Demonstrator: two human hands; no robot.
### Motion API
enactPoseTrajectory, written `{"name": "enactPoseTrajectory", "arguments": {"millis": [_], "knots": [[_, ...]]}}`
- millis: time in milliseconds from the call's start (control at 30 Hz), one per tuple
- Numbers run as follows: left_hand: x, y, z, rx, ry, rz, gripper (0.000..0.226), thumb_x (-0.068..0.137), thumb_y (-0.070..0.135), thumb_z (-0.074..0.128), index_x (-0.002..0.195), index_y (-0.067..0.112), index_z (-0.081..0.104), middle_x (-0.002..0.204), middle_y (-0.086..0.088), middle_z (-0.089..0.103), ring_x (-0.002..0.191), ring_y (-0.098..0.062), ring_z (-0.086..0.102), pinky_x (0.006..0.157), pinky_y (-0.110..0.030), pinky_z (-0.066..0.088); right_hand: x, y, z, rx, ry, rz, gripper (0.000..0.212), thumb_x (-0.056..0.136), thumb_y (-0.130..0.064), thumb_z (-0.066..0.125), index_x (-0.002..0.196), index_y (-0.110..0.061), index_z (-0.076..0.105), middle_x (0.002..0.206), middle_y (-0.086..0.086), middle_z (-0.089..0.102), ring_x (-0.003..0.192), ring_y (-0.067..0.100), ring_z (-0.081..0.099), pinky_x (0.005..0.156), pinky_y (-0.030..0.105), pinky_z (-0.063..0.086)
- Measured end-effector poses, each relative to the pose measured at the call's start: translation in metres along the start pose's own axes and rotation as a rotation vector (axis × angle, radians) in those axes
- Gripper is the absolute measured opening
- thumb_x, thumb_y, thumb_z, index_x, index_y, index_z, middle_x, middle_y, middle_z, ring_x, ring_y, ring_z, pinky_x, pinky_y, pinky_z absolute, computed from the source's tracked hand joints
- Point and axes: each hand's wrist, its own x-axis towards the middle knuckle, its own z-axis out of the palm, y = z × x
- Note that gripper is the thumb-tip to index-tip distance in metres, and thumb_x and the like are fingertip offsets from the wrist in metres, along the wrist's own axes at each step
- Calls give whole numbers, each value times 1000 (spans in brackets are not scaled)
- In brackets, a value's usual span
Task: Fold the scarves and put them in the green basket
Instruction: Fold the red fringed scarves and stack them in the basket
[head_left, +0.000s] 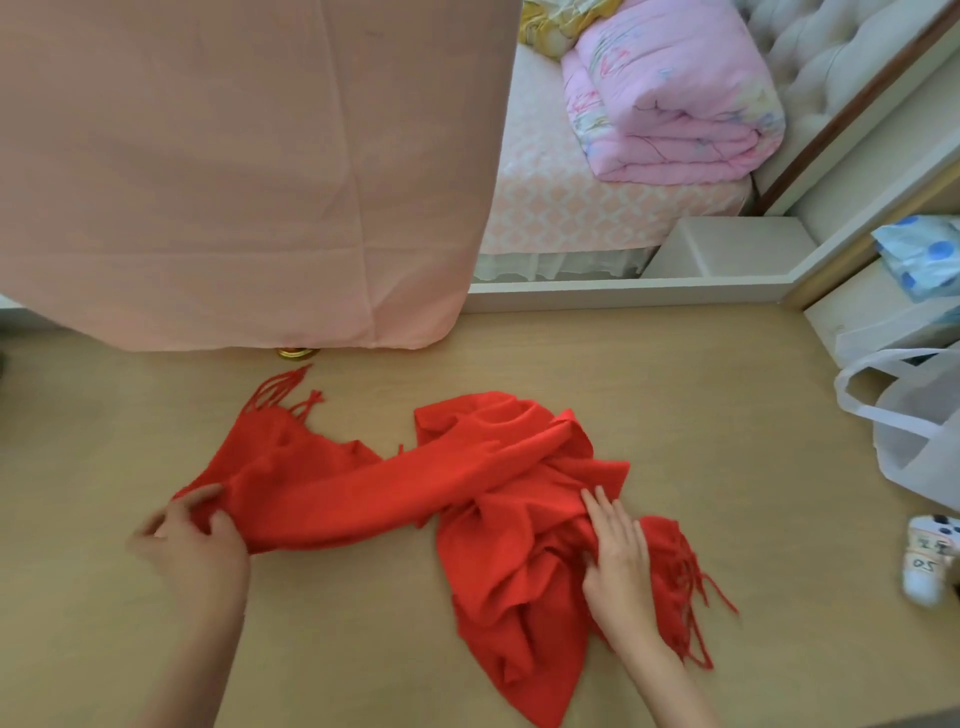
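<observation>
A red scarf (395, 483) with fringed ends lies crumpled across the wooden floor, one fringe at the upper left, another at the lower right. My left hand (192, 535) grips the scarf's left part, thumb over the fabric, lifting a fold. My right hand (618, 556) lies on the bunched right part with fingers straight, pressing the cloth down. No green basket is in view.
A pink cloth (234, 166) hangs over the back left, down to the floor. A bed (582, 208) with a folded pink quilt (675, 98) stands behind. A white bag (904, 431) and white drawers (883, 317) are at right; a small white object (930, 566) lies nearby.
</observation>
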Motion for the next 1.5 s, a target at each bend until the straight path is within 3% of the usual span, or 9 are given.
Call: {"name": "enactPoseTrajectory", "arguments": {"millis": [100, 300, 400, 467, 567, 767, 1067, 1267, 1500], "knots": [[-20, 3, 1, 218, -34, 324, 22, 87, 5, 57, 106, 8, 68, 136, -24, 42, 124, -40, 40, 107, -47, 31, -2, -13, -4, 57, 27, -41, 80, 68, 1, 49, 143, -23, 39, 154, -7, 24, 145, 17, 17, 118, 31, 2], [-76, 40, 62, 333, -731, 827, 72, 78, 63, 40, 139, 26, 47, 141, 7, 47, 138, -16, 35, 114, -35, 14, -18, -60, 16, 27, -45, -118, 83, 76, -74, 35, 147, -32, 26, 151, -14, 13, 145, 14, 3, 116, 30, -5], [-82, 29, 80, 429, -826, 872, 67, 75, 61, 35, 130, 30, 55, 123, 5, 63, 124, -18, 53, 114, -32, 8, -25, -59, 31, -42, -105, -133, 75, 77, -54, 63, 143, -29, 39, 154, -6, 24, 146, 24, 11, 117, 36, -2], [-75, 25, 79, 369, -783, 778, 48, 80, 56, 38, 105, 27, 68, 98, 5, 70, 100, -20, 65, 107, -36, 33, -27, -50, 32, -44, -110, -160, 63, 74, -25, 75, 133, -30, 52, 150, -6, 36, 144, 25, 23, 117, 36, 3], [-62, 25, 59, 241, -594, 517, 24, 95, 32, 53, 102, 14, 68, 101, -7, 71, 96, -29, 65, 82, -38, 48, -26, -28, 19, -58, -54, -216, 63, 64, 6, 66, 117, -27, 63, 138, -7, 52, 135, 23, 39, 114, 36, 14], [-14, 5, 3, 250, -287, 162, 27, 100, 19, 42, 110, 3, 61, 109, -25, 64, 103, -42, 59, 85, -45, 42, -17, 5, -14, -125, 77, -69, 57, 58, 7, 48, 101, -21, 71, 122, 1, 65, 125, 31, 50, 110, 46, 27], [-53, 19, 43, 449, -650, 804, 61, 84, 51, 36, 132, 19, 55, 137, -4, 54, 135, -25, 42, 114, -44, 17, -10, -64, 11, 21, -52, -234, 73, 85, -60, 35, 149, -28, 25, 156, -13, 11, 146, 7, 3, 118, 28, 0], [-86, -30, 66, 751, -773, 993, 69, 82, 53, 38, 146, 28, 32, 152, -4, 35, 140, -20, 28, 110, -50, 30, -7, -34, 27, -306, -208, -233, 55, 87, -39, 36, 138, -22, 48, 146, 6, 44, 131, 30, 46, 107, 36, 22], [-59, -65, 13, 847, -755, 939, 79, 87, 72, 17, 150, 24, 29, 158, -10, 20, 146, -25, 12, 114, -45, 4, 32, 31, -7, -429, -117, -47, 57, 89, -29, 59, 139, -4, 45, 146, 19, 41, 131, 37, 44, 110, 48, 32]]}}
